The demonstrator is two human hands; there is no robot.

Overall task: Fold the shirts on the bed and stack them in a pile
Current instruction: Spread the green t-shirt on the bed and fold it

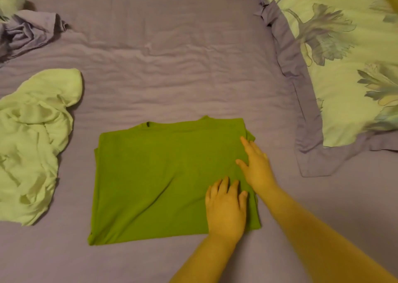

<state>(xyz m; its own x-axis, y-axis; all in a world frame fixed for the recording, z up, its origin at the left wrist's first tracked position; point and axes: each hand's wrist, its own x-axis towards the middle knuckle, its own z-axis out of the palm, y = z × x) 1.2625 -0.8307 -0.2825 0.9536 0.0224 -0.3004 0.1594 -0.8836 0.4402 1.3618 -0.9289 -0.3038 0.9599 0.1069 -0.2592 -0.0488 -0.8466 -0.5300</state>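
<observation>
Green shirt [163,179] folded to a rough square, flat on the purple bed [172,67] before me, my left hand [226,209] pressing its right edge, fingers straight, right hand [256,164] flat beside it, fingertips perhaps over the fold.

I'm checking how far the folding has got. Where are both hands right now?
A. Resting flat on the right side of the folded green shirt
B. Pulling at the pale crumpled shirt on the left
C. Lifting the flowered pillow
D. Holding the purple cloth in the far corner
A: the left hand and right hand lie with straight fingers on the right part of the green shirt.
</observation>
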